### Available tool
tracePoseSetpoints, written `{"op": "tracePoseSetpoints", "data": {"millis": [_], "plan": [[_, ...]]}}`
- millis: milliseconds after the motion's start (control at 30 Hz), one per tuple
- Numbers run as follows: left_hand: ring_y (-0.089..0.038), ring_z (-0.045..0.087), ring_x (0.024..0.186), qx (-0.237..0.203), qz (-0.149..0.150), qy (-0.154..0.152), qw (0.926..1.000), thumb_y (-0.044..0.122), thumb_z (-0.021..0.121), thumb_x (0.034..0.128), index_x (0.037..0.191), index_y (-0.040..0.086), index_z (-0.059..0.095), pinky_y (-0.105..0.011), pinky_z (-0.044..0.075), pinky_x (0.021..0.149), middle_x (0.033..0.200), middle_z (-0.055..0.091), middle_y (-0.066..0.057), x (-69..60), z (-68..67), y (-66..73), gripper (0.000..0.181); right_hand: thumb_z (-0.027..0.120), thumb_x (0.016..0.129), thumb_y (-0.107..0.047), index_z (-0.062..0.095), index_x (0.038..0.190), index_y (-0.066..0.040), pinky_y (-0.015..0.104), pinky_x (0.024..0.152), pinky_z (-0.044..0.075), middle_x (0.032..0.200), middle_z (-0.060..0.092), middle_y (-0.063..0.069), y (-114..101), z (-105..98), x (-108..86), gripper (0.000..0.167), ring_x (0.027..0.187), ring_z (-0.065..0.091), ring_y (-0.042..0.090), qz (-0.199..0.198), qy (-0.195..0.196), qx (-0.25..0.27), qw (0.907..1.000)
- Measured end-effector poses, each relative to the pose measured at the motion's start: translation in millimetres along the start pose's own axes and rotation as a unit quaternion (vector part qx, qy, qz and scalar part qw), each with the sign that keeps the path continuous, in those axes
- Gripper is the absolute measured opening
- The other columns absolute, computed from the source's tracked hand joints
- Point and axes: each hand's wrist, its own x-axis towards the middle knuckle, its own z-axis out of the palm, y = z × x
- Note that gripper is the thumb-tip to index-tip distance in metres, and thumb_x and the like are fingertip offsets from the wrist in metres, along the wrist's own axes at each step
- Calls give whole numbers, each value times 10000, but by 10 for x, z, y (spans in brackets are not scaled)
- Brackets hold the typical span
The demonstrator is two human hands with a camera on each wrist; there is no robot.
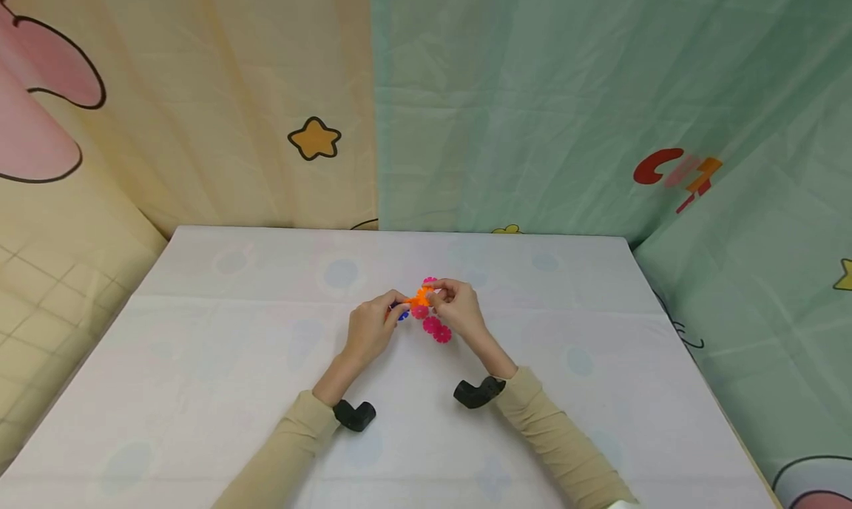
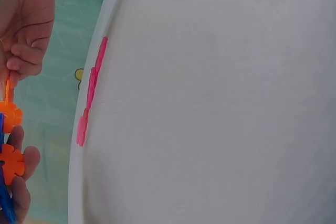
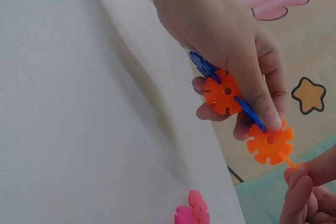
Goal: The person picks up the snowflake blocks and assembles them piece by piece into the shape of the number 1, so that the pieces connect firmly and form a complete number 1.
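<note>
Near the middle of the table, my left hand [image 1: 369,324] holds a chain of notched plastic discs. In the right wrist view, its thumb presses near an orange disc [image 3: 270,148]. Behind that come a blue disc [image 3: 249,113] seen edge-on, another orange disc [image 3: 222,98] and a further blue disc [image 3: 201,64]. My right hand [image 1: 461,309] pinches an edge-on orange disc [image 3: 286,159] that meets the chain's front orange disc. Pink discs [image 1: 436,329], joined in a row, lie on the table beneath the hands; part of the row is hidden in the head view.
A white cloth covers the table [image 1: 200,390]. Printed curtains [image 1: 499,124] hang behind it and at both sides. A black wrist mount [image 1: 355,416] sits by the left cuff and another black mount [image 1: 478,393] by the right.
</note>
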Motion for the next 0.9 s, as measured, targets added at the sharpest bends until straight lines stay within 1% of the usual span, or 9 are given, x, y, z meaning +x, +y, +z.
{"op": "tracePoseSetpoints", "data": {"millis": [67, 167, 267, 333, 600, 700, 800, 900], "plan": [[-145, 537, 541, 12, -51, 4, 10000, 109, 764, 938, 995, 31, 738, -283, 441, 538, 651, 610, -8, 5, -6, 7, 100, 615, 919, 48, 721, 1030, 110, 170, 499, 440, 648, 545, 29, 5, 14, -3, 165, 532, 557, 144, -114, 50, 36, 9999], [-146, 544, 540, 0, -114, 11, 9999, 116, 764, 939, 997, 33, 741, -280, 434, 534, 648, 606, 2, 11, -2, 5, 104, 611, 915, 50, 719, 1018, 107, 175, 498, 436, 645, 544, 27, 4, 29, -9, 160, 528, 556, 144, -169, 113, 85, 9998], [-143, 547, 541, -9, -110, 27, 9999, 113, 763, 939, 995, 35, 740, -277, 433, 536, 656, 615, 0, 16, 10, -5, 100, 621, 922, 38, 718, 1036, 108, 175, 492, 424, 651, 550, 34, 0, 35, -8, 166, 530, 545, 135, -15, 158, 17, 9999], [-140, 540, 541, -13, -97, 10, 10000, 112, 765, 936, 989, 35, 741, -276, 433, 537, 665, 624, -6, 18, 18, -11, 97, 629, 928, 29, 718, 1054, 111, 174, 491, 409, 655, 542, 32, 4, 34, -3, 176, 531, 526, 121, 167, 148, -48, 9997], [-128, 462, 542, 134, -144, -266, 9995, 128, 765, 938, 990, 39, 753, -261, 429, 547, 789, 720, -57, 27, 6, 8, 103, 640, 939, 11, 709, 1082, 108, 175, 494, 391, 669, 507, 34, 26, 13, 23, 185, 529, 497, 116, 618, 5, -237, 9978], [-129, 458, 542, 152, -156, -278, 9994, 126, 759, 946, 993, 39, 755, -262, 437, 554, 798, 725, -63, 33, 3, 16, 99, 639, 948, 10, 711, 1085, 106, 175, 495, 397, 666, 513, 34, 18, 12, 25, 182, 537, 522, 122, 687, 32, -234, 9974], [-128, 458, 545, 124, -162, -231, 9995, 125, 757, 948, 993, 44, 758, -266, 435, 557, 776, 712, -52, 40, 5, 21, 92, 640, 950, 12, 719, 1082, 103, 176, 485, 384, 656, 511, 32, 4, 23, 19, 179, 534, 535, 134, 676, 118, -192, 9975], [-129, 463, 551, 101, -170, -206, 9996, 123, 756, 950, 990, 48, 758, -270, 422, 549, 756, 697, -42, 47, 4, 27, 85, 633, 949, 14, 714, 1088, 111, 175, 488, 374, 664, 510, 24, -3, 41, 7, 187, 541, 512, 134, 696, 172, -73, 9974]]}}
